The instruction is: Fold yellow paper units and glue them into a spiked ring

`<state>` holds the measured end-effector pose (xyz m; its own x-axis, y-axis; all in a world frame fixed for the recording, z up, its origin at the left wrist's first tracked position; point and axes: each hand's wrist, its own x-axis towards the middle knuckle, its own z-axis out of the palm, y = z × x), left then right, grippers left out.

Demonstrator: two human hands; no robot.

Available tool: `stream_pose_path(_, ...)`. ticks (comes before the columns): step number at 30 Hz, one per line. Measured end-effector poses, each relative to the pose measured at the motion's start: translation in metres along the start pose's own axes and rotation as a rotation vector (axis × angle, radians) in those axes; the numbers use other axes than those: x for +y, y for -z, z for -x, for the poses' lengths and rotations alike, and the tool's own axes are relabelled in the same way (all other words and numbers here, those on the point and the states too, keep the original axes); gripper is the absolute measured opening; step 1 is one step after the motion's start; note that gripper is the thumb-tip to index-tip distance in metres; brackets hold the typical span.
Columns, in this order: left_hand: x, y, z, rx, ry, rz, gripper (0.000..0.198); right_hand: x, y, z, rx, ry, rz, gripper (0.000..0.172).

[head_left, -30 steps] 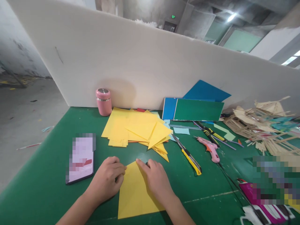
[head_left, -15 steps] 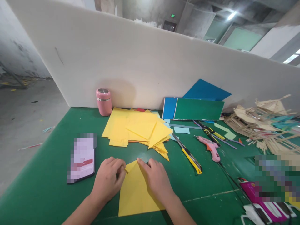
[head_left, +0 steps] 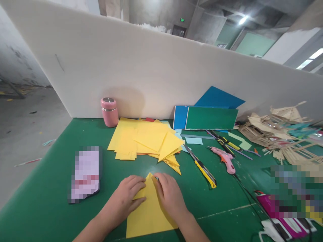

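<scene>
A sheet of yellow paper [head_left: 151, 216] lies on the green table in front of me, its far end folded into a point. My left hand [head_left: 128, 193] rests on the folded left edge, fingers stretched out and thumb apart from them. At the right slanted edge near the tip, my right hand [head_left: 169, 193] has its fingers curled and pinched on the paper. The fingertips of the right hand are partly hidden. Beyond the hands lies a pile of yellow paper [head_left: 128, 134], some pieces cut or folded.
A phone [head_left: 87, 171] lies left. The pink flask [head_left: 109, 114] stands by the white board [head_left: 151, 67]. To the right are a yellow utility knife [head_left: 205, 173], a pink glue gun [head_left: 225, 159] with its cord, wooden stick models [head_left: 285, 129], and blue and green boards [head_left: 212, 117].
My left hand has opened from a pinch at the left corner and spread over the fold. The left flap now lies folded inward, and the right hand stays near the tip.
</scene>
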<state>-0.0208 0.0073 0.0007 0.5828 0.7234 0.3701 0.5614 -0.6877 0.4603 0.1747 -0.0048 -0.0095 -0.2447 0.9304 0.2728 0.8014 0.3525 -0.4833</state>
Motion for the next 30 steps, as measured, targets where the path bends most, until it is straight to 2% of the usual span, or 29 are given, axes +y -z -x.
stream_pose_path(5, 0.006, 0.002, -0.003, -0.010, -0.019, 0.047, 0.022, -0.007, 0.011, 0.005, -0.054, 0.008, 0.061, 0.021)
stream_pose_path(10, 0.015, -0.001, -0.003, -0.010, 0.010, 0.071, 0.029, -0.016, 0.006, 0.026, -0.045, 0.004, 0.150, 0.036)
stream_pose_path(13, 0.018, -0.003, -0.002, -0.022, -0.003, 0.063, 0.028, -0.017, 0.002, 0.031, -0.053, 0.041, 0.177, 0.037)
stream_pose_path(17, 0.015, -0.001, -0.004, -0.090, -0.051, 0.021, 0.024, -0.015, 0.003, 0.028, -0.100, 0.074, 0.180, 0.037)
stream_pose_path(20, 0.009, -0.001, -0.006, -0.127, -0.034, -0.037, 0.017, -0.014, 0.007, 0.027, -0.116, 0.102, 0.173, 0.043)
stream_pose_path(22, 0.006, -0.002, -0.005, -0.141, -0.019, -0.055, 0.022, -0.014, 0.008, 0.027, -0.117, 0.135, 0.186, 0.049)
stream_pose_path(28, 0.005, -0.007, 0.002, -0.060, 0.050, -0.072, 0.035, -0.027, 0.005, 0.020, -0.163, 0.138, 0.158, 0.051)
stream_pose_path(30, 0.005, -0.007, 0.002, -0.054, 0.091, -0.098, 0.032, -0.031, 0.005, 0.016, -0.187, 0.151, 0.127, 0.051)
